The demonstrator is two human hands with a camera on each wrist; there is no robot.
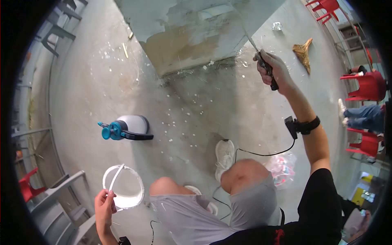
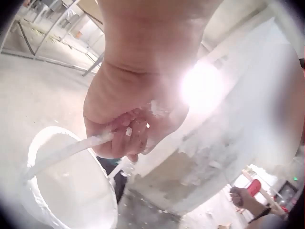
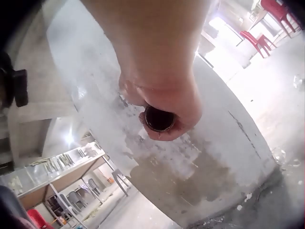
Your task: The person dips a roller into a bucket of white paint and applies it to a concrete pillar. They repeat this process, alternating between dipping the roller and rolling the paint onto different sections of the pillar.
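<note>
My left hand (image 1: pixel 105 206) grips the handle (image 2: pixel 71 153) of a white bucket (image 1: pixel 141 196) at the lower left of the head view. The left wrist view shows the fingers curled round that handle, with white smears on them, and the bucket's pale inside (image 2: pixel 71 186). My right hand (image 1: pixel 277 71) holds a paint roller by its dark handle (image 1: pixel 267 73), whose round end (image 3: pixel 160 118) faces the right wrist camera. Its thin metal rod (image 1: pixel 250 38) reaches up toward a pillar-like surface (image 1: pixel 183 45), coated whitish with brown patches low down. A pale roller sleeve (image 1: pixel 214 12) lies against this surface.
A white and teal bottle (image 1: pixel 132 125) lies in view on the speckled floor, left of centre. Right of the pillar is a dry brown leaf-like piece (image 1: pixel 303 53). A clear plastic bag (image 1: pixel 281 169) sits by my knee. Red chairs (image 1: pixel 366 86) and another person's legs (image 1: pixel 363 116) are at right.
</note>
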